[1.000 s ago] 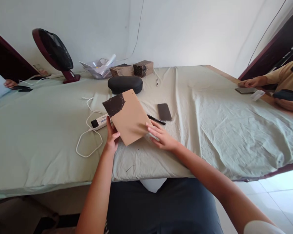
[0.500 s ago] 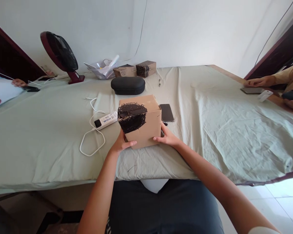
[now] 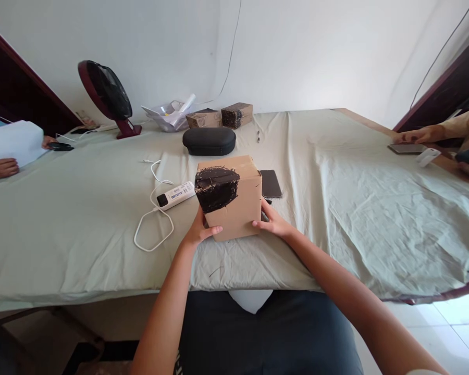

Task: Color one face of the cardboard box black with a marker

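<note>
A brown cardboard box (image 3: 240, 208) with a black scribbled patch over its upper left corner sits near the front of the cloth-covered table (image 3: 101, 219). My left hand (image 3: 200, 229) grips its lower left side, thumb on the front face. On the opposite side my right hand (image 3: 273, 221) holds it, thumb likewise on the front and the other fingers partly hidden along the side. Behind the box's right edge lies a dark phone (image 3: 271, 184). A white power bank (image 3: 177, 196) with a white cable (image 3: 153, 248) is just left of the box.
Farther back are a black zip case (image 3: 209, 141), two small cardboard boxes (image 3: 237, 114), a clear plastic basket (image 3: 168, 120) and a fan (image 3: 108, 96). One person's hand (image 3: 2, 169) holds white paper at left. At right another person's hand (image 3: 420, 135) rests by a phone (image 3: 406, 149).
The whole view has shifted slightly, so things appear a little farther right and lower. Both hands keep their hold on the box. At left, the other person's paper shows more fully.
</note>
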The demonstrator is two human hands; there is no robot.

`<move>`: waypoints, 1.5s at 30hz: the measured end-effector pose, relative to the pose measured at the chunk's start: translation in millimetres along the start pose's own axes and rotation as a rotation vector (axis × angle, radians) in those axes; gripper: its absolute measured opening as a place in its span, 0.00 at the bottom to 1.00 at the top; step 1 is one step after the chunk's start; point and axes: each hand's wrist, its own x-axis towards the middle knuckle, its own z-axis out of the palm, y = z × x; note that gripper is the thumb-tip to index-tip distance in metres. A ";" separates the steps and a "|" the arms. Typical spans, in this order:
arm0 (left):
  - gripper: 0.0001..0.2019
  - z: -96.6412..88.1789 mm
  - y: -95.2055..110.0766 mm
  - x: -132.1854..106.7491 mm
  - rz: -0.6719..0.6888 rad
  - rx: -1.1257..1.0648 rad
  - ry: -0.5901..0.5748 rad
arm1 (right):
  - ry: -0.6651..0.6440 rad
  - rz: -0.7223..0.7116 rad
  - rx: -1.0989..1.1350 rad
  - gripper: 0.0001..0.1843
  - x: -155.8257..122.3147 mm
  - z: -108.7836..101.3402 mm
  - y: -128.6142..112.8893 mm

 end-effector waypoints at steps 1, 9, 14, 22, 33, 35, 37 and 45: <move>0.45 -0.1 -0.5 0.1 0.006 0.001 0.000 | -0.001 -0.002 0.000 0.64 0.0 0.1 0.3; 0.46 -1.9 -1.1 0.2 0.013 -0.009 0.028 | 0.037 -0.036 -0.021 0.55 0.0 -0.9 13.1; 0.48 -1.1 0.7 -0.4 -0.016 -0.031 0.043 | 0.479 0.189 -0.636 0.39 3.7 -21.6 21.8; 0.50 -0.9 1.8 0.0 -0.033 -0.045 0.048 | 0.363 0.439 -1.013 0.31 1.9 -30.5 7.4; 0.53 0.0 6.5 -0.7 -0.012 -0.063 0.043 | 0.389 0.393 -1.016 0.31 5.1 -13.4 12.1; 0.54 -0.1 7.2 -0.8 -0.003 -0.064 0.038 | 0.380 0.435 -1.006 0.30 6.3 -12.9 14.5; 0.53 -0.5 6.7 -0.5 0.001 -0.069 0.033 | 0.388 0.465 -0.983 0.30 7.2 -13.1 16.9; 0.54 0.7 3.8 1.1 0.020 -0.096 0.021 | 0.422 0.372 -0.865 0.35 6.0 -13.6 21.5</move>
